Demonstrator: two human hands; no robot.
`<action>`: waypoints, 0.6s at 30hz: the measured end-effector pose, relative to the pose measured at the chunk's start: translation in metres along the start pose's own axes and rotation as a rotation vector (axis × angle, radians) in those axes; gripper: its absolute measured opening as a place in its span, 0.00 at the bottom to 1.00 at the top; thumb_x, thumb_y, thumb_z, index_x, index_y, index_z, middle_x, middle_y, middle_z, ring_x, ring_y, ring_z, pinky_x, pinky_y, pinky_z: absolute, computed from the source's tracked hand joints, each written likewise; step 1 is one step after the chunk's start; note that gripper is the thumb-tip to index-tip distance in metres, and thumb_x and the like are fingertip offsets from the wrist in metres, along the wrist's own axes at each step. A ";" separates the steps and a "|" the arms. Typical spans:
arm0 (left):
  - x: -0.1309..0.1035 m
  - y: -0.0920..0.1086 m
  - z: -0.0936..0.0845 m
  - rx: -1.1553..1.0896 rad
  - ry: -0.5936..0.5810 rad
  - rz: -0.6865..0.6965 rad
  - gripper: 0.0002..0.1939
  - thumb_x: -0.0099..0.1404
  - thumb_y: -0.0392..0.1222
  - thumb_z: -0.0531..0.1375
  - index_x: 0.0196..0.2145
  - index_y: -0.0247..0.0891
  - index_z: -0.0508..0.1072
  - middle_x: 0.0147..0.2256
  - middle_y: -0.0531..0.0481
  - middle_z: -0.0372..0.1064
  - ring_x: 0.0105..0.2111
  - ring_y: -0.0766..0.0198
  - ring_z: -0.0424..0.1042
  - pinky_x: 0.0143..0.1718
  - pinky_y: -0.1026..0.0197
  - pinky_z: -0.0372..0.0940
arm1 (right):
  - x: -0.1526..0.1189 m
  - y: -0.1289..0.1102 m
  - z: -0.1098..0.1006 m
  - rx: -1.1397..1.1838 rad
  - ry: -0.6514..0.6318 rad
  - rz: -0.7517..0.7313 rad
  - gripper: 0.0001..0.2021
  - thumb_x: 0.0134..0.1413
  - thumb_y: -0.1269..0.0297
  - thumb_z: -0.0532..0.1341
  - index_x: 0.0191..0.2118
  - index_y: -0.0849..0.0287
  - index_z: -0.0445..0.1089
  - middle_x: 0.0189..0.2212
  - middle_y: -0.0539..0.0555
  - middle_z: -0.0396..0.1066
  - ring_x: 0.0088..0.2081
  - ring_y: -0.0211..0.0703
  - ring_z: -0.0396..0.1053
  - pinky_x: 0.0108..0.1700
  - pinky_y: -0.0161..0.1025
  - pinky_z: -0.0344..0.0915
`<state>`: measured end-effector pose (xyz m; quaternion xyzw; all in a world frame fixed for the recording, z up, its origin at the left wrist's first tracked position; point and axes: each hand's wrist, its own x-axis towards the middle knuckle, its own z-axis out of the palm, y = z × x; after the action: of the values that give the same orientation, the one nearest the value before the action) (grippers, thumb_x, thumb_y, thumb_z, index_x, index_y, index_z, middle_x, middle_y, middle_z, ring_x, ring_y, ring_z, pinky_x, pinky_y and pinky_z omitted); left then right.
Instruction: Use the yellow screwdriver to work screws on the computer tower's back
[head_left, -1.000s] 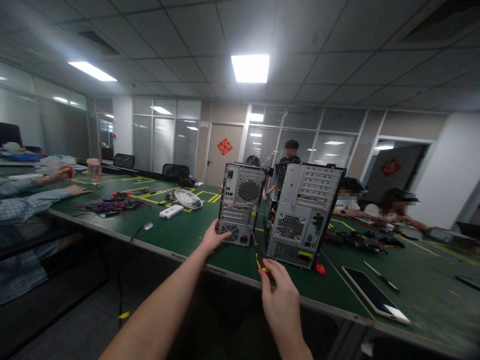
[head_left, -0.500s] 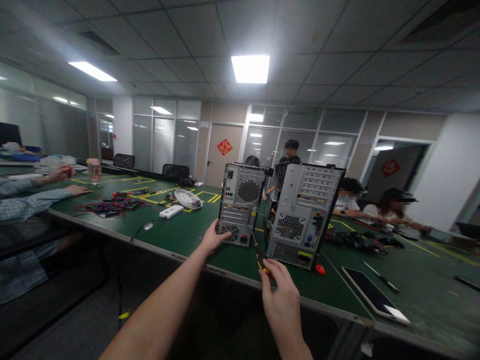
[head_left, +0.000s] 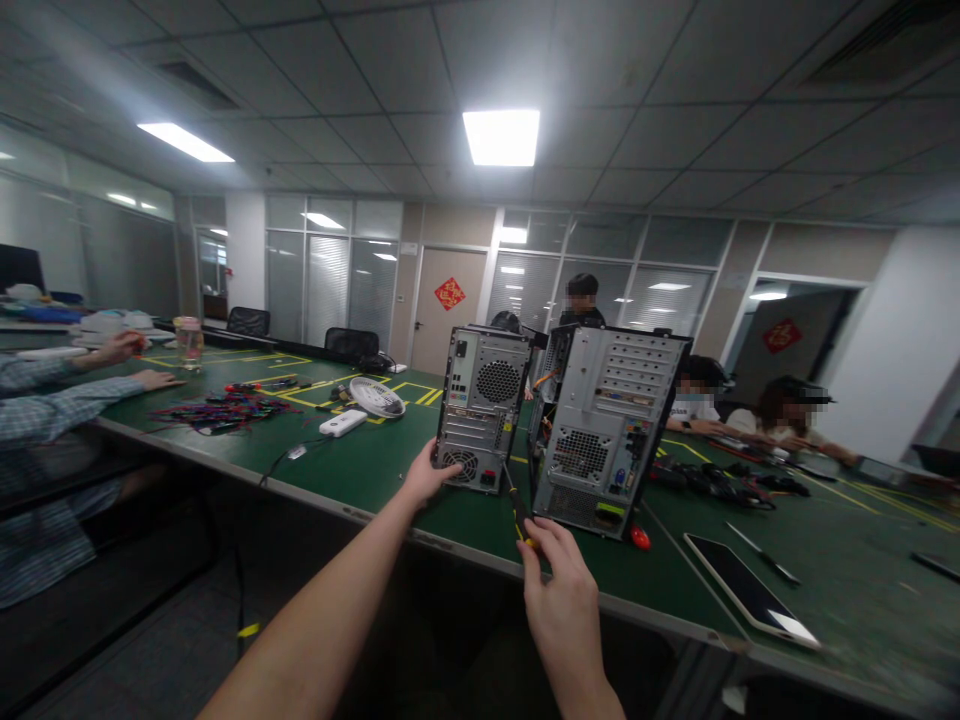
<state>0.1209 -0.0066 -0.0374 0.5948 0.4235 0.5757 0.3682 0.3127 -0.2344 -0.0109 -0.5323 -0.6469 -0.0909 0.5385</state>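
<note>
Two computer cases stand upright on the green table, rear panels facing me. My left hand (head_left: 427, 478) grips the lower left edge of the smaller case (head_left: 484, 410), its thumb lying by the round fan grille. In my right hand (head_left: 559, 565) is a black and yellow screwdriver (head_left: 519, 512), pinched by the handle end. Its shaft points up at the smaller case's lower right edge; whether the tip touches a screw is too small to tell. Just right of it is the larger case (head_left: 600, 430), with a red object (head_left: 640, 537) at its foot.
A phone (head_left: 750, 590) and another screwdriver (head_left: 763, 553) lie on the right of the table (head_left: 862, 600). Black cables (head_left: 712, 482) sit behind them. Leftward are bundled wires (head_left: 225, 410), a white power strip (head_left: 343, 423) and a white round fan cover (head_left: 376, 397). Other people are around the table.
My hands, the screwdriver and both cases look unchanged. The person standing behind the cases has shifted slightly.
</note>
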 end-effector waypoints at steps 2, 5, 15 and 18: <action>0.001 -0.002 0.000 0.009 0.002 0.004 0.45 0.49 0.49 0.75 0.62 0.39 0.64 0.56 0.38 0.71 0.55 0.52 0.71 0.58 0.52 0.62 | 0.000 0.001 0.001 -0.007 0.008 0.001 0.14 0.66 0.59 0.56 0.47 0.57 0.75 0.49 0.60 0.74 0.49 0.51 0.74 0.52 0.46 0.70; 0.002 -0.003 0.000 0.003 -0.006 0.014 0.45 0.50 0.48 0.75 0.62 0.39 0.64 0.55 0.39 0.72 0.54 0.52 0.72 0.58 0.52 0.62 | 0.000 0.001 0.002 0.002 0.017 0.024 0.13 0.65 0.57 0.57 0.45 0.58 0.74 0.46 0.60 0.75 0.46 0.51 0.75 0.50 0.46 0.71; -0.002 0.005 0.000 0.023 0.008 0.021 0.45 0.50 0.45 0.75 0.62 0.38 0.64 0.55 0.39 0.72 0.54 0.53 0.72 0.57 0.54 0.63 | 0.000 0.000 0.002 0.003 -0.012 -0.005 0.13 0.67 0.56 0.55 0.46 0.57 0.73 0.47 0.60 0.73 0.46 0.50 0.74 0.50 0.46 0.70; -0.002 0.005 0.000 0.014 0.010 0.012 0.45 0.49 0.46 0.75 0.62 0.39 0.65 0.55 0.39 0.72 0.54 0.52 0.72 0.57 0.53 0.63 | 0.000 0.000 0.003 -0.007 -0.005 -0.005 0.13 0.67 0.55 0.55 0.46 0.57 0.73 0.46 0.59 0.73 0.46 0.50 0.74 0.49 0.45 0.70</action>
<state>0.1216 -0.0101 -0.0339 0.5970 0.4257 0.5777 0.3587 0.3108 -0.2323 -0.0116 -0.5328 -0.6492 -0.0930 0.5348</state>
